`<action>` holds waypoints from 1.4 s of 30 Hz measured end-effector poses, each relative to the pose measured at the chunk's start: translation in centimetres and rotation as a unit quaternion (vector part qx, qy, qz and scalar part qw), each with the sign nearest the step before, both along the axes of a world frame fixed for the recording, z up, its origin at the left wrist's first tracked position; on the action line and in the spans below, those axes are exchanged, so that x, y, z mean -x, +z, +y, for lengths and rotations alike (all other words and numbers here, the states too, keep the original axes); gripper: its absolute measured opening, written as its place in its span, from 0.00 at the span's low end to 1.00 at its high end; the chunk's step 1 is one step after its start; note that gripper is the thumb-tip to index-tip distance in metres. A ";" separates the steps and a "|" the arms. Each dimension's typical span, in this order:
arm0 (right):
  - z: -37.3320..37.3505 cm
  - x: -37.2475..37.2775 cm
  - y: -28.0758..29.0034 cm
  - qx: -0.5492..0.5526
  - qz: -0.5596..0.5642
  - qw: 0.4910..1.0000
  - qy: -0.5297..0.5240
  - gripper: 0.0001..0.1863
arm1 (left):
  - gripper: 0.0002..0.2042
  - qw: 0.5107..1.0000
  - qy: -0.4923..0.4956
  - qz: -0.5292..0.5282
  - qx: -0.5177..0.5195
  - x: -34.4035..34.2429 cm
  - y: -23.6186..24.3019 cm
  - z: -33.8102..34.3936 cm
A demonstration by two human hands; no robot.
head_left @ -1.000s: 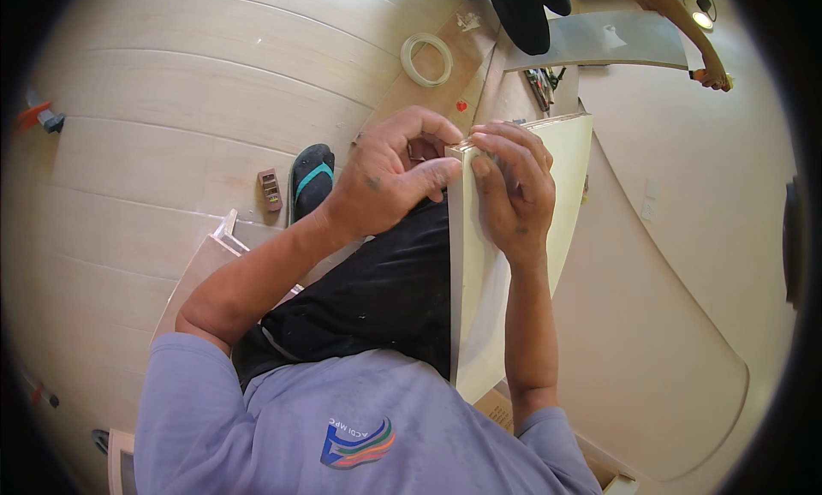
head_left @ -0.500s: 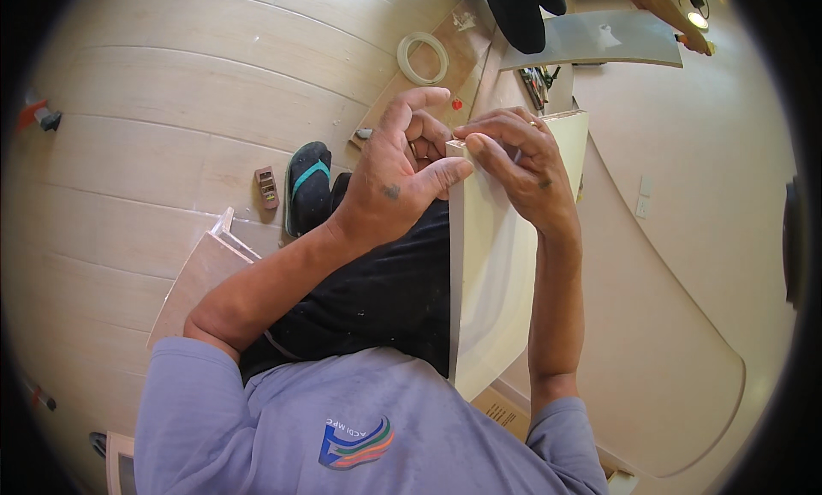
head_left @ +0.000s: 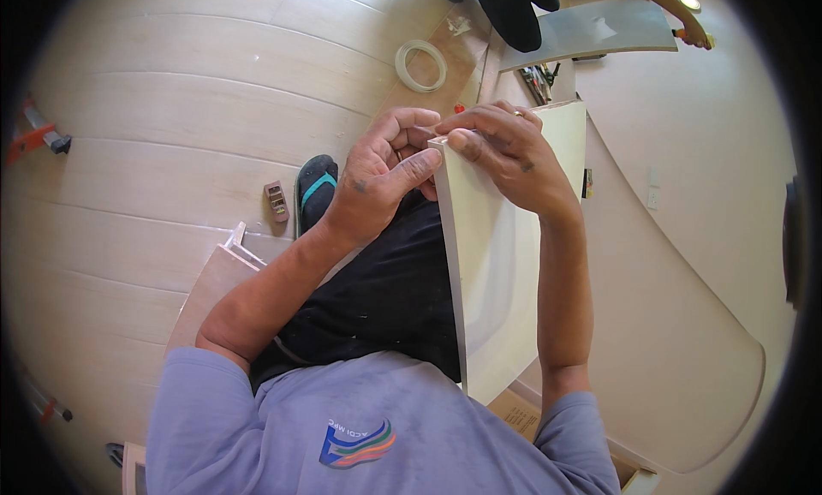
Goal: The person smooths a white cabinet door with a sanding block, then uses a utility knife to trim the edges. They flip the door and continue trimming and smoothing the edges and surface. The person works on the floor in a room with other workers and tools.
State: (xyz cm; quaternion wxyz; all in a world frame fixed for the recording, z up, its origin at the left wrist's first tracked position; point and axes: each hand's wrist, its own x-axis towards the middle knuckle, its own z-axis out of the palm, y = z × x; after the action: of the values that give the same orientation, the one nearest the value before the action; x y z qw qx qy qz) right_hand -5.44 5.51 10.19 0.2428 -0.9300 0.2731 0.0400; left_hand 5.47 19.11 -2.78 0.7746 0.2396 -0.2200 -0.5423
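A white board panel (head_left: pixel 497 272) stands on edge beside my lap, with a pale narrow edge (head_left: pixel 451 264) facing left. At its far left corner, my left hand (head_left: pixel 377 174) is closed, thumb pressed on the narrow edge and fingers curled behind the corner. My right hand (head_left: pixel 518 157) is closed over the panel's far edge near that same corner, its thumb on the white face. Both sets of fingertips nearly meet there. Anything small between them is hidden.
A coil of pale strip (head_left: pixel 420 66) lies on a brown board beyond my hands. A small wooden hand plane (head_left: pixel 276 202) sits on the floor left of my sandal (head_left: pixel 317 191). Another person's hand (head_left: pixel 695 34) is near a curved grey panel (head_left: pixel 591 41).
Both hands and the panel's far corner have shifted slightly left. The left index finger, raised before, is bent lower toward the corner. The right hand stays at the panel's edge.
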 end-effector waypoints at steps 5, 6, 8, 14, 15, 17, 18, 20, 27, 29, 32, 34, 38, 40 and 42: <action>0.2 -0.2 0.0 -0.006 -0.018 1.000 -0.024 0.16 | 0.18 0.999 -0.005 0.032 -0.015 0.1 0.1 -0.1; 0.1 -0.1 -0.1 -0.008 -0.022 0.999 -0.028 0.17 | 0.18 0.999 0.004 0.037 -0.017 0.3 -0.1 -0.2; 0.4 -0.2 -0.6 0.012 -0.031 0.999 -0.027 0.18 | 0.18 0.999 0.015 0.039 -0.018 0.7 -0.5 -0.3; 0.1 0.2 -1.5 0.051 -0.064 0.997 -0.011 0.16 | 0.20 0.997 0.059 -0.023 -0.047 1.6 0.8 -0.3; 0.0 0.2 -1.6 0.055 -0.074 0.996 -0.006 0.15 | 0.21 0.994 0.084 -0.044 -0.062 2.1 2.0 -0.2; -0.3 -0.1 -1.9 0.050 -0.068 0.996 -0.008 0.16 | 0.21 0.983 0.120 -0.097 -0.103 2.8 2.7 -0.3; -0.4 -0.3 -2.1 0.046 -0.066 0.997 -0.007 0.17 | 0.22 0.975 0.128 -0.127 -0.130 3.0 2.4 -0.5; -0.6 -0.6 -2.5 0.048 -0.078 0.996 -0.009 0.16 | 0.22 0.949 0.161 -0.210 -0.170 2.9 2.6 -0.7; -2.1 -2.7 -9.2 0.051 -0.330 0.940 -0.072 0.13 | 0.14 0.882 0.234 -0.325 -0.247 0.9 0.7 -2.2; -2.4 -2.7 -9.7 -0.020 -0.360 0.931 -0.058 0.13 | 0.15 0.873 0.263 -0.329 -0.247 0.2 -0.8 -2.7; -2.7 -3.0 -10.3 -0.042 -0.388 0.919 -0.049 0.12 | 0.14 0.868 0.287 -0.315 -0.256 -0.4 -1.6 -3.2; -2.9 -3.4 -10.8 -0.032 -0.394 0.917 -0.050 0.11 | 0.13 0.863 0.303 -0.302 -0.268 -0.7 -1.4 -3.9; -3.8 -3.8 -11.4 -0.033 -0.380 0.922 -0.057 0.12 | 0.12 0.854 0.274 -0.269 -0.351 -1.2 0.0 -5.2; -3.9 -3.8 -11.7 -0.033 -0.380 0.922 -0.063 0.12 | 0.13 0.852 0.248 -0.225 -0.402 -1.9 0.6 -5.7; -3.7 -3.9 -12.1 -0.025 -0.389 0.918 -0.071 0.12 | 0.17 0.872 0.185 -0.204 -0.405 -2.9 1.1 -5.2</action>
State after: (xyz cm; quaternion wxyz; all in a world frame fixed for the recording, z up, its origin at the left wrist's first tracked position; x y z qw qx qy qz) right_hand -1.56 1.77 -1.91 0.3555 -0.8437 0.2213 -0.3359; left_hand 8.35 13.90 -1.71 0.6335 0.6740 -0.0862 -0.3701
